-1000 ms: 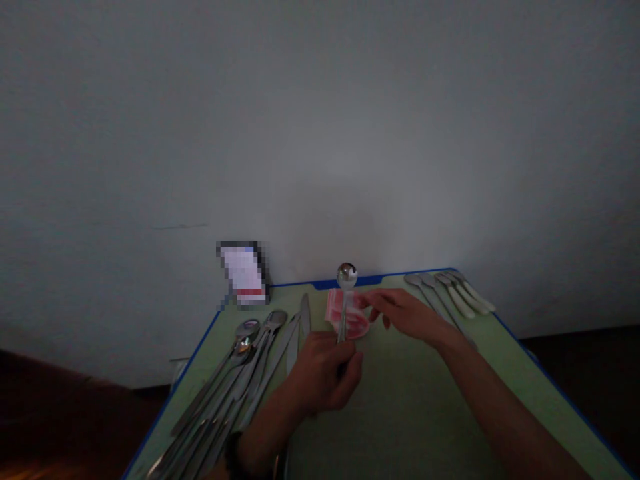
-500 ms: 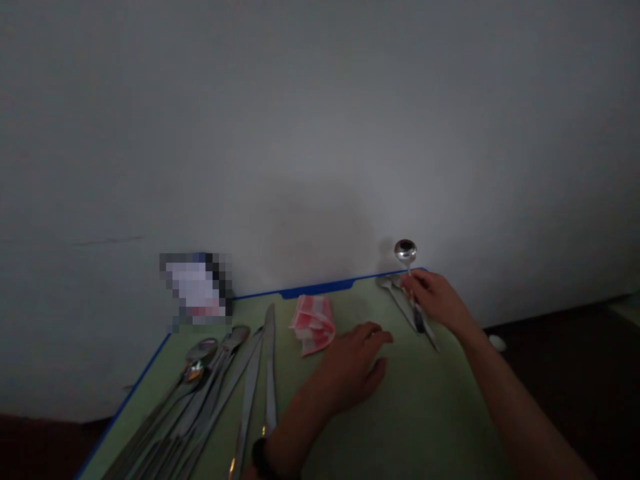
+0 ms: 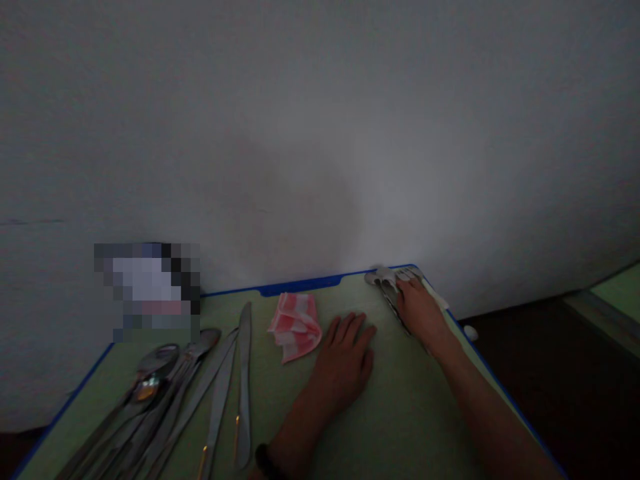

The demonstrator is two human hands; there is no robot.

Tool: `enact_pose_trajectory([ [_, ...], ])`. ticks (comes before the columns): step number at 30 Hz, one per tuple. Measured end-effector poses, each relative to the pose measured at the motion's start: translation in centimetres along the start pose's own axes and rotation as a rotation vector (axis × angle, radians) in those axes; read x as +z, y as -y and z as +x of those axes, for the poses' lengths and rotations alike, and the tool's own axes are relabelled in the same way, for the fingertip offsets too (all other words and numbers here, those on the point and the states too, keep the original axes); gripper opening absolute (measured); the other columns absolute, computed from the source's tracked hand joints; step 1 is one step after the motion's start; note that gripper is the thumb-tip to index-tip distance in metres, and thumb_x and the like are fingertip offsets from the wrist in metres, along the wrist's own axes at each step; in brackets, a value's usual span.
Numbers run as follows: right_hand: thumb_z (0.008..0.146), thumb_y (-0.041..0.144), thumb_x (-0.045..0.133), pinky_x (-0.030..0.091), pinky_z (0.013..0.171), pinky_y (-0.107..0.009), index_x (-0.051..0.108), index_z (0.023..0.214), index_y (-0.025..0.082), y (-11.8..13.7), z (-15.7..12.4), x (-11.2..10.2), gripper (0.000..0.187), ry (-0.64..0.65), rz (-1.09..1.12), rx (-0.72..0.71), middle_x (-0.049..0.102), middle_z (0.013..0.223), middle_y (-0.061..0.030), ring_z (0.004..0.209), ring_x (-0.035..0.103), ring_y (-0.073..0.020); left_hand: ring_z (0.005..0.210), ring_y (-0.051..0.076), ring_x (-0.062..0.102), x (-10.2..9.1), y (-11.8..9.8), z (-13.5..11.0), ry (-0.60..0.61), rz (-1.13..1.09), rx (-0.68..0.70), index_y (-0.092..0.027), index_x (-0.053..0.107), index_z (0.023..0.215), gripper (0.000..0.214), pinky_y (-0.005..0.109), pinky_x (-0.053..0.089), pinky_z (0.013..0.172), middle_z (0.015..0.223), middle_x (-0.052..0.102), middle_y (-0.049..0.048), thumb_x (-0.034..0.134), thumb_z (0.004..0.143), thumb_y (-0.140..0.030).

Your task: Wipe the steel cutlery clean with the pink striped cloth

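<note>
My left hand (image 3: pixel 345 360) lies flat on the green mat (image 3: pixel 400 413), fingers stretched out and holding nothing, just right of a crumpled pink and white cloth (image 3: pixel 296 325). My right hand (image 3: pixel 419 309) rests at the mat's far right corner on a row of spoons (image 3: pixel 383 279). Its fingers lie over a spoon handle. Whether they still grip the handle is hard to see in the dim light.
A pile of spoons and knives (image 3: pixel 165 393) covers the mat's left side, with one knife (image 3: pixel 243 373) lying lengthwise. A blurred box (image 3: pixel 147 290) stands at the back left against the grey wall. The mat has a blue edge (image 3: pixel 305 287). Dark floor lies to the right.
A second ago my left hand held a spoon upright by the cloth. My right hand took it, carried it right and lowered it onto the spoon row. My left hand flattened on the mat.
</note>
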State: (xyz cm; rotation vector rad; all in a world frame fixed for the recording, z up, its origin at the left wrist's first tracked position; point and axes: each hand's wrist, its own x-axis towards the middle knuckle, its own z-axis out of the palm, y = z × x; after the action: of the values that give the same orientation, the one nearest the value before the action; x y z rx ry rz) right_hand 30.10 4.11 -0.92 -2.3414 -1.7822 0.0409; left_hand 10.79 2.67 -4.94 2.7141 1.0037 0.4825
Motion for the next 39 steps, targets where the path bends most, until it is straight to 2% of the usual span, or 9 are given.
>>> enact_pose_trajectory([
  [5,0.089,0.018,0.034,0.038,0.087,-0.03,0.053,0.117,0.014,1.3,-0.1,1.1,0.034,-0.013,0.003,0.004,0.058,0.111,-0.0141,0.103,0.055,-0.0224,0.129,0.023,0.031,-0.3,0.3,0.0,-0.03,-0.024,0.006,-0.024,0.043,0.126,0.037,0.049,0.021,0.109,0.137,0.04,0.0058,0.041,0.089,-0.028],
  [11,0.088,0.021,0.037,0.039,0.083,-0.029,0.061,0.104,0.017,2.4,0.1,1.4,0.03,-0.01,0.001,0.011,0.065,0.099,-0.011,0.095,0.058,-0.0216,0.129,0.023,0.031,-0.2,0.3,-0.1,-0.033,-0.042,0.008,-0.024,0.043,0.126,0.037,0.048,0.02,0.109,0.137,0.04,0.0057,0.041,0.089,-0.028],
  [18,0.088,0.023,0.04,0.039,0.082,-0.028,0.062,0.1,0.016,2.0,0.3,1.5,0.026,-0.04,-0.022,0.025,0.064,0.098,-0.0106,0.095,0.058,-0.0207,0.129,0.023,0.03,0.0,0.4,0.0,-0.024,-0.048,0.002,-0.024,0.043,0.126,0.037,0.049,0.02,0.109,0.138,0.04,0.0061,0.041,0.089,-0.028],
  [26,0.087,0.028,0.043,0.041,0.073,-0.03,0.061,0.1,0.02,1.9,0.2,1.0,0.024,0.006,-0.081,0.097,0.066,0.096,-0.0101,0.09,0.06,-0.0233,0.129,0.024,0.03,-0.2,0.3,0.0,-0.015,-0.048,-0.003,-0.024,0.042,0.126,0.038,0.049,0.02,0.109,0.138,0.04,0.0061,0.042,0.088,-0.027],
  [32,0.085,0.03,0.046,0.043,0.071,-0.032,0.061,0.101,0.018,1.8,0.4,1.0,0.025,0.032,-0.096,0.096,0.066,0.095,-0.0114,0.089,0.061,-0.0258,0.129,0.024,0.03,-0.1,0.3,0.1,-0.017,-0.049,-0.002,-0.024,0.042,0.126,0.038,0.049,0.02,0.109,0.137,0.04,0.0059,0.041,0.088,-0.027],
  [35,0.081,0.03,0.051,0.043,0.075,-0.032,0.062,0.101,0.017,1.0,0.8,0.5,0.026,0.075,-0.062,0.07,0.067,0.095,-0.0119,0.091,0.061,-0.0251,0.129,0.023,0.031,-0.2,0.3,0.1,-0.012,-0.047,0.001,-0.024,0.042,0.126,0.038,0.049,0.021,0.109,0.137,0.04,0.0059,0.041,0.089,-0.027],
  [39,0.08,0.032,0.053,0.043,0.08,-0.032,0.065,0.098,0.017,-1.2,1.2,-1.8,0.026,0.066,0.053,0.005,0.069,0.093,-0.0095,0.089,0.062,-0.0231,0.129,0.023,0.031,-0.1,0.3,0.2,-0.006,-0.045,0.007,-0.024,0.042,0.127,0.038,0.048,0.02,0.109,0.137,0.04,0.006,0.041,0.089,-0.027],
])
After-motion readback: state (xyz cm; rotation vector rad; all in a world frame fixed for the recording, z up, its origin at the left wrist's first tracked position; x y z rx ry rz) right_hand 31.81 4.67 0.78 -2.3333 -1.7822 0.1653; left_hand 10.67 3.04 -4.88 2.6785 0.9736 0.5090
